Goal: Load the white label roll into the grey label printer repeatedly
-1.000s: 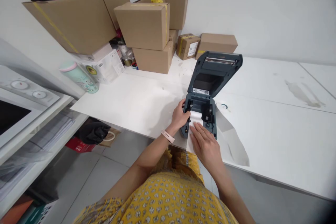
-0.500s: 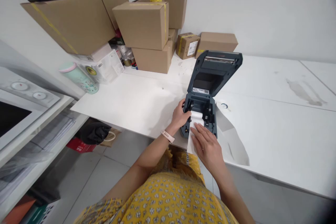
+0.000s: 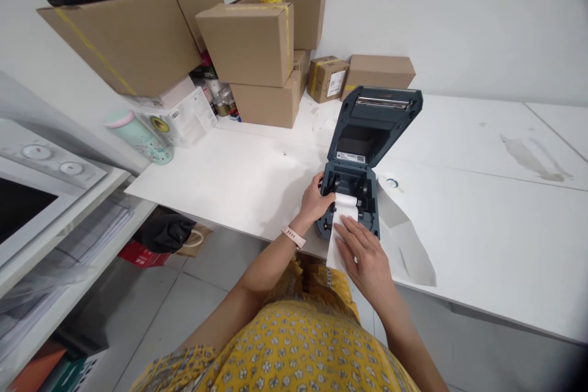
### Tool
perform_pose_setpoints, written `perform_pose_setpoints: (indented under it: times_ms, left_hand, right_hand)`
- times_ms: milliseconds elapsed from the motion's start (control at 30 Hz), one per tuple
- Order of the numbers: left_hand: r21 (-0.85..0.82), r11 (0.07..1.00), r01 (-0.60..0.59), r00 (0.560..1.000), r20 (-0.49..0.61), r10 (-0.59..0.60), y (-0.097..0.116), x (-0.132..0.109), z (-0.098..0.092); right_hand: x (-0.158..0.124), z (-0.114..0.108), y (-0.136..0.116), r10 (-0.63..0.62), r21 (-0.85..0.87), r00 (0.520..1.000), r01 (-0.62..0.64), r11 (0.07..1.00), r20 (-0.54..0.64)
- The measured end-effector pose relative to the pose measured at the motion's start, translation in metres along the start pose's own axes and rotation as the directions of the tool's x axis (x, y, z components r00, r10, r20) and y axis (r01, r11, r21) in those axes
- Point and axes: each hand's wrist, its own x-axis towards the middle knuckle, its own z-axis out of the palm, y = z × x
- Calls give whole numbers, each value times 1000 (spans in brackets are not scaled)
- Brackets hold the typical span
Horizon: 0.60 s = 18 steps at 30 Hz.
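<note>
A dark blue-grey label printer stands at the front edge of the white table with its lid swung up. A white paper strip runs out of its bay and hangs over the front. My left hand, with a pink watch on the wrist, is curled against the printer's left inner side. My right hand lies flat with fingers stretched out on the paper strip at the printer's front.
Several cardboard boxes are stacked at the table's back left, with a white carton and a pale green bottle beside them. A loose white sheet lies right of the printer. A white appliance sits on a shelf at left.
Both hands stay on the printer and paper. The view has shifted slightly, and my right hand has slid a little along the strip.
</note>
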Motion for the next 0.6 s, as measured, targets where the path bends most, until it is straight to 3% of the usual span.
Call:
perform_pose_setpoints:
  times_ms: [467, 600]
  left_hand:
    - [67, 998, 17, 1000, 18, -18, 5, 0, -1]
    - [24, 1000, 18, 999, 43, -19, 5, -11, -3]
  right_hand:
    - [-2, -4, 1, -25, 17, 999, 26, 1000, -30]
    - [-2, -4, -1, -10, 29, 1000, 10, 1000, -21]
